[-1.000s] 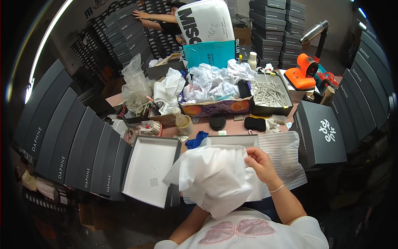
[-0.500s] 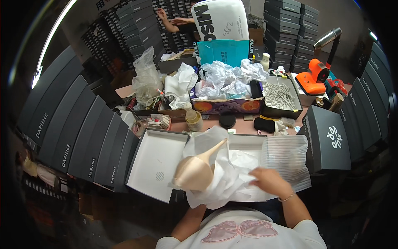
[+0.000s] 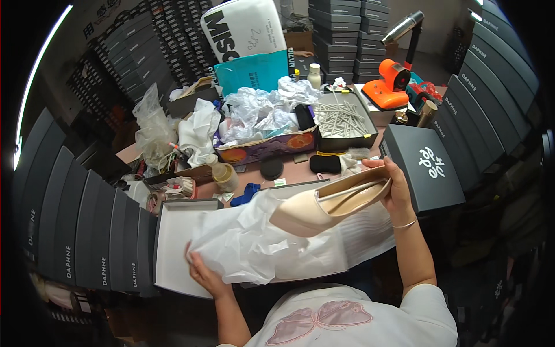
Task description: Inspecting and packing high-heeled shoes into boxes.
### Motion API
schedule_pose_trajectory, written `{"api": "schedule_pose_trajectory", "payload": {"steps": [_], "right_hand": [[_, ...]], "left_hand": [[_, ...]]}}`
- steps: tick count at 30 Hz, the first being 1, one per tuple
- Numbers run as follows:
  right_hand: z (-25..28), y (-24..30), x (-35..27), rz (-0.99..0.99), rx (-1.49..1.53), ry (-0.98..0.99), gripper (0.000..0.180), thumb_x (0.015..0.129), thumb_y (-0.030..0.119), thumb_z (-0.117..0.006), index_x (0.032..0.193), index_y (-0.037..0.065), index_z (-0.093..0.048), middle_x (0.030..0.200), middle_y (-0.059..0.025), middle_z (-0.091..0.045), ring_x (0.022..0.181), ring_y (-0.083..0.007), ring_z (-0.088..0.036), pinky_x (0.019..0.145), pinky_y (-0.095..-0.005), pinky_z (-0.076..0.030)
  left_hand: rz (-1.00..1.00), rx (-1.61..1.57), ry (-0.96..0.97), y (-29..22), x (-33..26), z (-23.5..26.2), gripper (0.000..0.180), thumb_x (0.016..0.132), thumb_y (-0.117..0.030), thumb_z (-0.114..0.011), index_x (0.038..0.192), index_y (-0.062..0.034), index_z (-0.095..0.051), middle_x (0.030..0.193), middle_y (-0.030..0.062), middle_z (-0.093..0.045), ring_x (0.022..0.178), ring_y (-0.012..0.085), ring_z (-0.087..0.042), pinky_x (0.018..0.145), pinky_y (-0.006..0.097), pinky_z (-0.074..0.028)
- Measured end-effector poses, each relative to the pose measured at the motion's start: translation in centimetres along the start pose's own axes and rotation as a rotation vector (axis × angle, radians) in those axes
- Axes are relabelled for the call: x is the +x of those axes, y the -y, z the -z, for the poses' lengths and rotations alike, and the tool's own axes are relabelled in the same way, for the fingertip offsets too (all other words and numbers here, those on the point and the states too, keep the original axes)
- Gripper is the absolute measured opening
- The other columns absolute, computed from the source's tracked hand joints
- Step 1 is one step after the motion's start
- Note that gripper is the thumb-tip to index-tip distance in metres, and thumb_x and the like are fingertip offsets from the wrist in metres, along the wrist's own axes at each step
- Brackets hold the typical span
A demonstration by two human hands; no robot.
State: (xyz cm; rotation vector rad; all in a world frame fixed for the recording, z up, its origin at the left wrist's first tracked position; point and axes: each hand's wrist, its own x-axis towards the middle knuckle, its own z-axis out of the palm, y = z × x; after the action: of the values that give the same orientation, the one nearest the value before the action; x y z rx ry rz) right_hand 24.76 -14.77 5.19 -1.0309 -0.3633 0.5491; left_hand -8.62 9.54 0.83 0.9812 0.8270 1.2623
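My right hand [image 3: 398, 191] grips a beige pump [image 3: 312, 217] by its heel end, with the toe pointing left. A pale rod lies lengthwise inside the shoe. Beneath the toe spreads crumpled white tissue paper [image 3: 240, 237], and my left hand [image 3: 207, 276] pinches its left edge, the fingertips partly behind the sheet. The paper covers much of an opened shoebox; its white inner panel [image 3: 172, 231] shows at the left. Translucent ribbed wrapping [image 3: 373, 234] lies under the pump at the right.
Dark shoeboxes [image 3: 84, 220] stand on the left, with one box [image 3: 425, 168] close to my right hand. Behind are a purple carton [image 3: 269, 151] of crumpled paper, a box of white sticks [image 3: 344, 121], an orange tool [image 3: 387, 84], a bottle [image 3: 222, 173] and blue cloth [image 3: 245, 195].
A beige pump that lay tilted on the paper at the left is now higher and further right, in my right hand. My left hand has come into sight at the paper's edge.
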Motion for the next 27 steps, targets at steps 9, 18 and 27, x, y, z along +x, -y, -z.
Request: {"api": "schedule_pose_trajectory", "payload": {"steps": [9, 18, 27], "right_hand": [[-1.8, -5.3, -1.2, 0.004, 0.318, -0.207, 0.041, 0.096, 0.041, -0.054, 0.111, 0.003, -0.060, 0.110, -0.0121, -0.062, 0.104, -0.0217, -0.060, 0.091, -0.0353, -0.050], [-8.7, -12.9, -11.0, -0.259, 0.091, 0.166, 0.035, 0.092, 0.025, -0.055, 0.120, 0.003, -0.055, 0.119, -0.0080, -0.054, 0.115, -0.0187, -0.051, 0.100, -0.0335, -0.040], [-11.1, -12.2, -5.6, 0.139, -0.991, 0.577, 0.021, 0.087, 0.019, -0.061, 0.080, 0.001, -0.057, 0.078, -0.0132, -0.051, 0.073, -0.0299, -0.056, 0.064, -0.0376, -0.048]], "left_hand": [[0.028, 0.857, 1.305, 9.9, -4.7, -6.9, 0.049, 0.085, -0.040, -0.068, 0.111, 0.0016, -0.061, 0.113, 0.0158, -0.063, 0.110, 0.0303, -0.058, 0.101, 0.044, -0.040], [0.675, -0.641, 0.419, 6.4, -5.4, -9.0, 0.091, 0.078, -0.060, -0.069, 0.142, -0.0075, -0.032, 0.135, 0.0157, -0.046, 0.136, 0.0323, -0.037, 0.115, 0.046, -0.029], [0.331, -0.301, 0.486, 6.7, -5.4, -6.5, 0.065, 0.081, -0.028, -0.079, 0.130, -0.0016, -0.045, 0.116, 0.0087, -0.057, 0.107, 0.0185, -0.056, 0.095, 0.032, -0.046]]}}
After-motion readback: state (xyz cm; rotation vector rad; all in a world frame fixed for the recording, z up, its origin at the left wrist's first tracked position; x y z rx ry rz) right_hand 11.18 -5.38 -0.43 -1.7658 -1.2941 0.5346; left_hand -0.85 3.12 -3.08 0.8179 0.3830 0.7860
